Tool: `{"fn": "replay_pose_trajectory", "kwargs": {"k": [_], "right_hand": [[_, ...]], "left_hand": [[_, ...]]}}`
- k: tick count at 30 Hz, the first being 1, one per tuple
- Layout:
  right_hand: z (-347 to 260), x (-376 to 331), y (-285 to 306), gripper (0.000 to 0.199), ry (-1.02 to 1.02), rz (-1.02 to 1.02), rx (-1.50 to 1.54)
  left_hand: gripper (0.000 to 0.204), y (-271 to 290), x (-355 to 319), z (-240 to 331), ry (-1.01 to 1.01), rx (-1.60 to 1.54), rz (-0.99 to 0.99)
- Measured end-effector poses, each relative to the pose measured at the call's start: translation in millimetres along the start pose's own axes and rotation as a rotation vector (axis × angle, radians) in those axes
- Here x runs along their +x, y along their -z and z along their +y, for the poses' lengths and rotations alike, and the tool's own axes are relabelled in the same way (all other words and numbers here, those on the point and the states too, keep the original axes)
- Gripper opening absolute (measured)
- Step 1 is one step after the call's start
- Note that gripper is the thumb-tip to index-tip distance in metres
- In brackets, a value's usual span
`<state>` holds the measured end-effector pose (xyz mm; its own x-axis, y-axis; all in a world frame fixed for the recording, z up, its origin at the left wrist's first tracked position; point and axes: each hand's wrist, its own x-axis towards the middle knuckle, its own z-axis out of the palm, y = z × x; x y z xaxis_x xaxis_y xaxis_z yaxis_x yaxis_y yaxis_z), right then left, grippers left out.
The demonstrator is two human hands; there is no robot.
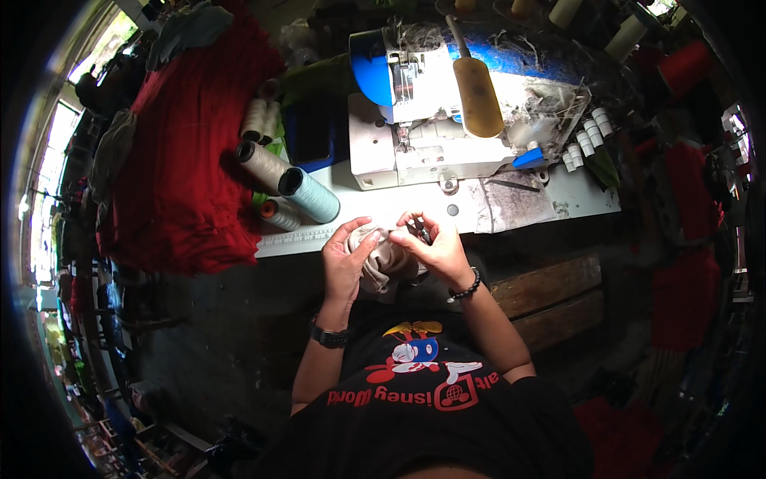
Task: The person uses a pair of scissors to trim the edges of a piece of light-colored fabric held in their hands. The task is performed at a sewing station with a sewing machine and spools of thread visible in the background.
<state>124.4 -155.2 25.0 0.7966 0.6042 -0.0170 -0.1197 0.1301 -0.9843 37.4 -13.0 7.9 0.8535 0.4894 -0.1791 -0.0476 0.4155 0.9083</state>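
A bunched piece of pale beige cloth (386,275) is between my hands at the front edge of the white table. My left hand (343,267) has its fingers closed on the cloth's left side, thumb pressing on it. My right hand (443,254) pinches the cloth's upper right with thumb and finger. In the same right hand sits a small dark tool (421,232) that looks like thread snips, partly hidden by the fingers. Beyond the hands stands a white and blue sewing machine (431,166).
Cones of thread, one light blue (309,195), lie left of the machine. A tall heap of red fabric (179,160) covers the table's left end. A yellow lamp (479,96) hangs over the machine. Small white spools (590,137) stand right; a wooden bench (550,291) is below.
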Motion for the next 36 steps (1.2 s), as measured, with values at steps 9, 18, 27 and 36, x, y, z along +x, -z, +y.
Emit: {"fn": "replay_pose_trajectory", "kwargs": {"k": [9, 18, 27, 36], "right_hand": [[2.7, 10.8, 4.6, 0.018, 0.554, -0.070, -0.907], [-2.0, 0.4, 11.2, 0.014, 0.531, -0.131, -0.960], [-5.9, -1.7, 0.7, 0.018, 0.415, -0.122, -0.509], [-33.2, -4.4, -2.2, 0.027, 0.612, -0.439, -0.951]], "left_hand": [[0.025, 2.4, -1.6, 2.3, -0.024, 0.154, -0.051], [0.023, 6.7, 4.2, -5.6, -0.266, 0.459, -0.034], [0.026, 3.5, -1.5, -7.9, -0.041, 0.290, -0.123], [0.032, 11.7, -4.4, 11.5, -0.159, 0.420, -0.197]]}}
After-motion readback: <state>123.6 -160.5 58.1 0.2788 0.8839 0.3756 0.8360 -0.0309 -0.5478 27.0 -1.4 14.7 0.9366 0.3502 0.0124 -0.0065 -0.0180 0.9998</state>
